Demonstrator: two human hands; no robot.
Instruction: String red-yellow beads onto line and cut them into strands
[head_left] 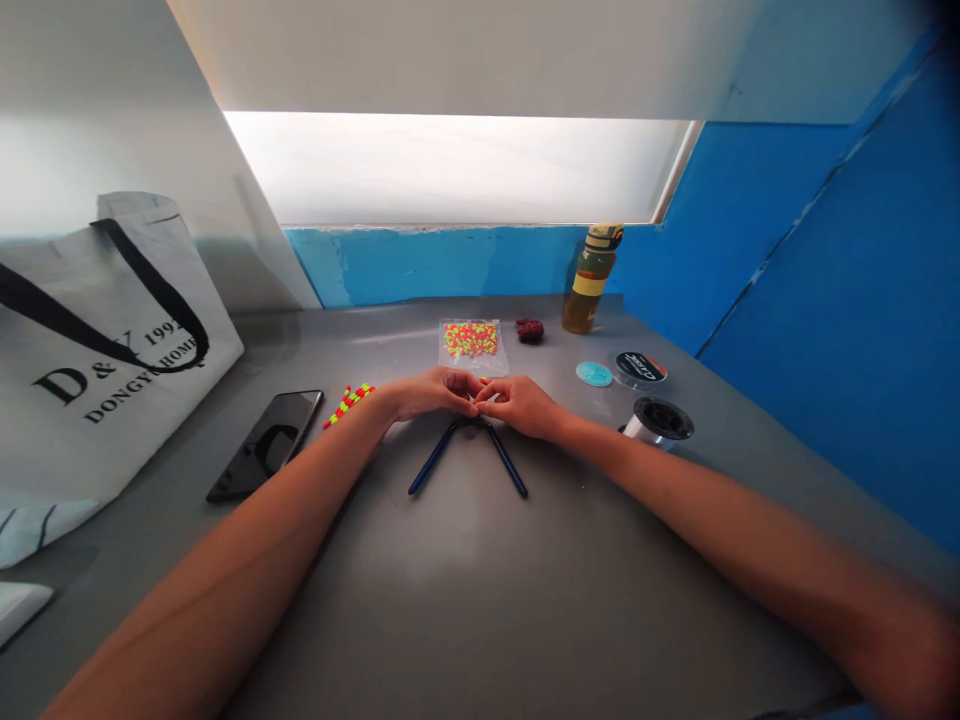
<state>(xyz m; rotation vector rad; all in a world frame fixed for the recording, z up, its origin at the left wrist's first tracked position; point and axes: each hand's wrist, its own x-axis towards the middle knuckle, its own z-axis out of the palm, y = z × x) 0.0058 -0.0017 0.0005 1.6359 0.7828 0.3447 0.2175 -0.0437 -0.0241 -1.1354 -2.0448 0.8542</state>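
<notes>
My left hand [439, 392] and my right hand [517, 405] meet at the middle of the table, fingertips pinched together. A small orange-red bead [485, 381] shows between them; what else the fingertips grip is hidden. Just below the hands lie pliers with dark blue handles [433, 460] spread apart, their head partly covered by the fingers. Beyond the hands is a clear plastic bag of red and yellow-green beads [471, 340]. Beside my left forearm rests a strung piece of red and yellow-green beads [349, 402].
A black phone [266, 445] and a white tote bag [112, 350] are on the left. To the right stand a spool of clear line [656, 422], a round black-labelled lid [640, 368] and a turquoise disc [594, 374]. A bottle [591, 285] and a dark red bundle [530, 331] are farther back.
</notes>
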